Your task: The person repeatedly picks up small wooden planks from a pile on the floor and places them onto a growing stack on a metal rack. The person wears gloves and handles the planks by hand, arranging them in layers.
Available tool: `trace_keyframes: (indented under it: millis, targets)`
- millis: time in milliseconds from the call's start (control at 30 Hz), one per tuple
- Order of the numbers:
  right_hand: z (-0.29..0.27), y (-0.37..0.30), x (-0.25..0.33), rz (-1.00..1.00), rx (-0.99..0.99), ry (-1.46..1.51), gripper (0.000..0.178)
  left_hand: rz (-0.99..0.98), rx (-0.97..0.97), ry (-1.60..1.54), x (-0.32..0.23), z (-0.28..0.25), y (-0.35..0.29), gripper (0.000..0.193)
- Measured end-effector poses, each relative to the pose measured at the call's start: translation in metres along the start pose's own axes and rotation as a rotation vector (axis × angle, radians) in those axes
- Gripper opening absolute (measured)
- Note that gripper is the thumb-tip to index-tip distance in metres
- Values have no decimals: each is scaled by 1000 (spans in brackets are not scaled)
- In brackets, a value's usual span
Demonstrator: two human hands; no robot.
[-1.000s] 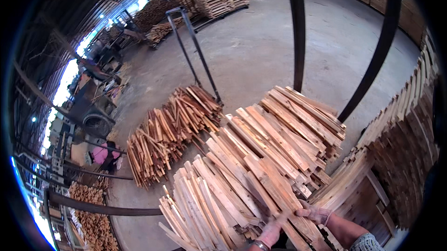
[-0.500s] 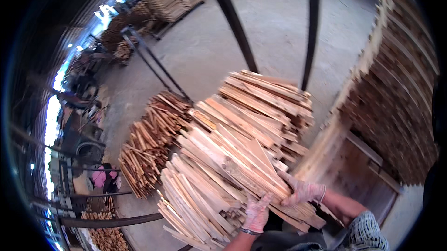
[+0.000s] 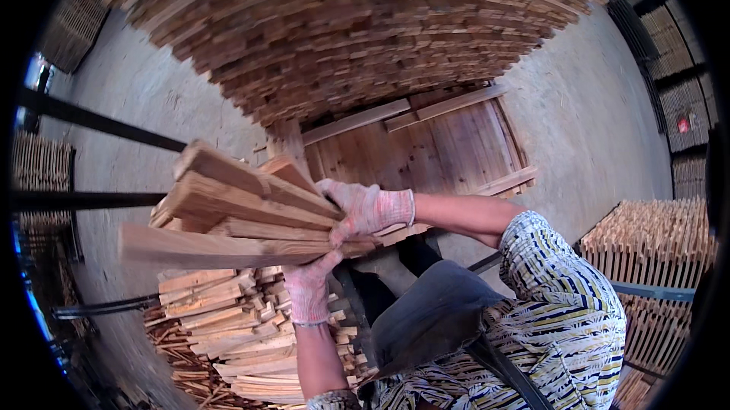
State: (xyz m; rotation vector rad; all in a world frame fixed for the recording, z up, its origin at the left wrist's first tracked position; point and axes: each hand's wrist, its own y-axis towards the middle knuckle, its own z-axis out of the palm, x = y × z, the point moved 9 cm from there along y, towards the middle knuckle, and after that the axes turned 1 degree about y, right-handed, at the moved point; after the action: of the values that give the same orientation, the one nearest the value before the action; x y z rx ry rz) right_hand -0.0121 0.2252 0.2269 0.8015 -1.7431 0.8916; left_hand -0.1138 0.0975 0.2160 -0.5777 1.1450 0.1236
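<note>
A fanned bundle of wooden slats (image 3: pixel 243 212) is held between my two gloved hands, its far ends spread to the left. My right hand (image 3: pixel 369 211) wraps over the near end of the slats from above and the right. From below, my left hand (image 3: pixel 310 288) grips the same end, its fingers closed against the lowest slat. Both hands wear pale pinkish work gloves. Beneath the bundle lies a heap of loose wooden slats (image 3: pixel 251 341), partly hidden by my left forearm.
Ahead stands a tall stack of slats (image 3: pixel 365 37), with a low wooden platform (image 3: pixel 418 144) in front of it. Dark metal bars (image 3: pixel 99 117) reach in from the left. At the right is another pile of slats (image 3: pixel 646 250) with a bluish strap.
My view has swung right, toward the tall stack and platform. The slats are now lifted off the heap in both hands and fanned out to the left.
</note>
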Motion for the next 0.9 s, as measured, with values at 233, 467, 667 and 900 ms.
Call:
trace_keyframes:
  millis: [233, 467, 667, 900]
  targets:
    - [-83, -35, -101, -27, -212, -172, 99, -128, 389, 359, 100, 58, 82, 59]
    - [-83, -6, -209, 185, -125, -95, 93, -528, 401, -105, 216, 32, 151, 61]
    - [-102, -13, -195, 126, -11, 114, 88, -132, 465, 586, 157, 94, 153, 78]
    - [-84, -81, -208, 483, -248, 402, 103, -393, 280, 38, 172, 101, 110, 71]
